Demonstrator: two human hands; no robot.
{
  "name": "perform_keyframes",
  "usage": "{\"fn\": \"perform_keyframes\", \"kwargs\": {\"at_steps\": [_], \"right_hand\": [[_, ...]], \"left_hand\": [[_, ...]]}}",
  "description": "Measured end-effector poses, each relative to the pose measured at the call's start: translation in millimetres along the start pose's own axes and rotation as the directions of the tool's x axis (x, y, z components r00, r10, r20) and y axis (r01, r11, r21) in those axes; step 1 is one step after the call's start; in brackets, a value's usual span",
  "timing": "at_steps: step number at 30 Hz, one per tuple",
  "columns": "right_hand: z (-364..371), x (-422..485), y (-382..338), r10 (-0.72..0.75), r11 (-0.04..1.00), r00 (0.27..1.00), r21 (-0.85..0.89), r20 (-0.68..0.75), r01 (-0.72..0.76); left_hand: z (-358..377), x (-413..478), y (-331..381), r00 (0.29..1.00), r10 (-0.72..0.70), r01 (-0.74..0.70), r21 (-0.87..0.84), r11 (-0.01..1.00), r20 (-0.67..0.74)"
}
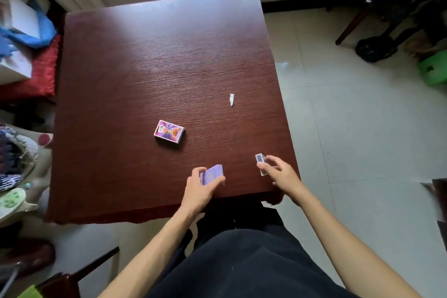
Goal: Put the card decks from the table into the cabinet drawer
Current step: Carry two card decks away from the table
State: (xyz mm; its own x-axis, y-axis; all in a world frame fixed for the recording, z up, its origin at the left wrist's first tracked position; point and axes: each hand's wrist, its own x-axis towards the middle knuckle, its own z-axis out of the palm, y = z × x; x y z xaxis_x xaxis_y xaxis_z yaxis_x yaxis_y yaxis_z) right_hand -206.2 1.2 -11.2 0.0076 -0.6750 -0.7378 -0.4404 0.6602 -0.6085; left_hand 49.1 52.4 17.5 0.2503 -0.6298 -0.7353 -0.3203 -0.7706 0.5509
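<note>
Three card decks are on or just above the dark red wooden table (pixel 145 68). A purple boxed deck with a colourful picture (pixel 169 131) lies flat near the table's middle, untouched. My left hand (pixel 199 187) grips a plain purple deck (pixel 213 174) close to the front edge, thumb on one side and fingers on the other. My right hand (pixel 280 173) closes around a small blue-backed deck (pixel 260 161) by the front right corner; my fingers hide much of that deck. No cabinet drawer is visible.
A small white paper scrap (pixel 232 99) lies on the table's right part. Red cushions and blue cloth (pixel 38 38) crowd the left side. A dark chair (pixel 362 19) and a green stool (pixel 433 70) stand on the tiled floor at right.
</note>
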Motion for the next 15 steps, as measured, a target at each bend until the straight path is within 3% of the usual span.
{"fn": "perform_keyframes", "kwargs": {"at_steps": [3,6,10,15], "right_hand": [[3,-37,42,0.11,0.961,0.994,0.255,-0.013,-0.103],[10,-71,75,0.195,0.909,0.98,0.384,-0.045,-0.163],[17,-108,117,0.289,0.837,0.95,0.513,-0.118,-0.191],[26,-151,171,0.411,0.683,0.895,0.709,-0.176,-0.174]], "left_hand": [[-12,-23,-24,0.99,-0.048,0.079,-0.231,0.97,0.134],[-18,-37,-42,0.973,-0.073,0.136,-0.286,0.948,0.221],[-12,-44,-51,0.929,-0.083,0.148,-0.157,0.976,0.361],[13,-38,-31,0.835,-0.039,0.017,0.044,0.999,0.548]]}}
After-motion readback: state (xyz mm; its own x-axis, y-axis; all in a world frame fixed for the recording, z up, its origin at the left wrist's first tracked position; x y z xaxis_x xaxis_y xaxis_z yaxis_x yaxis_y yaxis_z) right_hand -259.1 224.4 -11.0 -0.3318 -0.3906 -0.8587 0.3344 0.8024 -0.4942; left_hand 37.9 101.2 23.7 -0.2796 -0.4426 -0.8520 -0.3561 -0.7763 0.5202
